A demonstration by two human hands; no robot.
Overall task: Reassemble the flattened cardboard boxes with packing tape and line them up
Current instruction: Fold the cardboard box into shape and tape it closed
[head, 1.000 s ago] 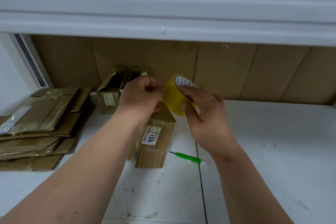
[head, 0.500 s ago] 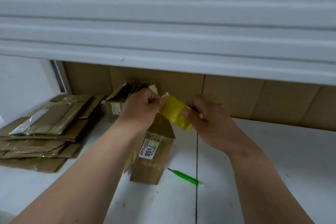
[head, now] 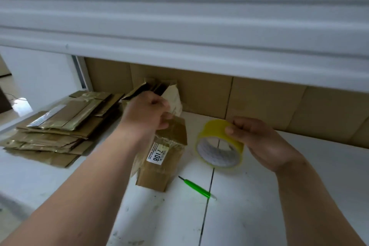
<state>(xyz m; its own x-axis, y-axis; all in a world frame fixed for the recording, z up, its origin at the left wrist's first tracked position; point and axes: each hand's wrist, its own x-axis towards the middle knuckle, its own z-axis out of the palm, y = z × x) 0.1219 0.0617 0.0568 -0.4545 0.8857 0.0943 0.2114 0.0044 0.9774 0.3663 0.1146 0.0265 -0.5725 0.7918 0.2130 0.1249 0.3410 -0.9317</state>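
A small cardboard box (head: 159, 168) with a white "7108" label stands upright on the white table (head: 279, 195). My left hand (head: 146, 115) hovers at the box's top edge, fingers curled, pinching the free end of the tape. My right hand (head: 257, 140) grips a yellow packing tape roll (head: 219, 146), held to the right of the box just above the table. The stretched strip between hand and roll is clear and hard to make out. Behind my left hand stands another open box (head: 159, 87).
A stack of flattened cardboard boxes (head: 58, 126) lies at the left. A green-handled tool (head: 196, 186) rests on the table in front of the box. Cardboard sheets (head: 259, 102) line the back wall under a white shelf edge (head: 179, 46).
My right hand has pulled the tape roll away to the right and down, apart from my left hand. My left hand has come down to the box's top.
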